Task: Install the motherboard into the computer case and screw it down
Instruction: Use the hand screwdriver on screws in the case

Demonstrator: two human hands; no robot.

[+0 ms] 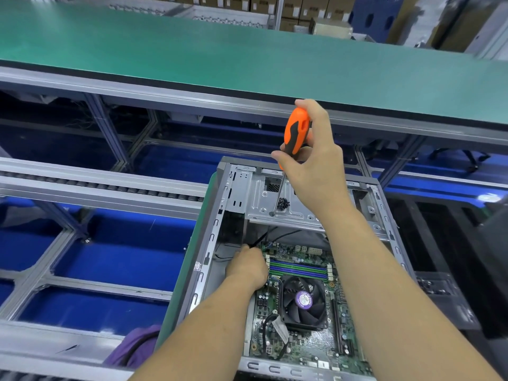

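- The right hand (310, 158) is gripping the orange-and-black screwdriver (295, 136) upright above the grey metal computer case (384, 224).
- The left hand (247, 266) is resting, fingers curled, on the green motherboard (308, 336) corner; its grasp is unclear.

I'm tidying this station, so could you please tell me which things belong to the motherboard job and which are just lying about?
Part of the job:
- motherboard
- computer case
- orange screwdriver, gripped by the right hand
- pile of black screws on the drive bracket
- left hand at the board's corner

Lying about:
- purple cloth
- cardboard boxes
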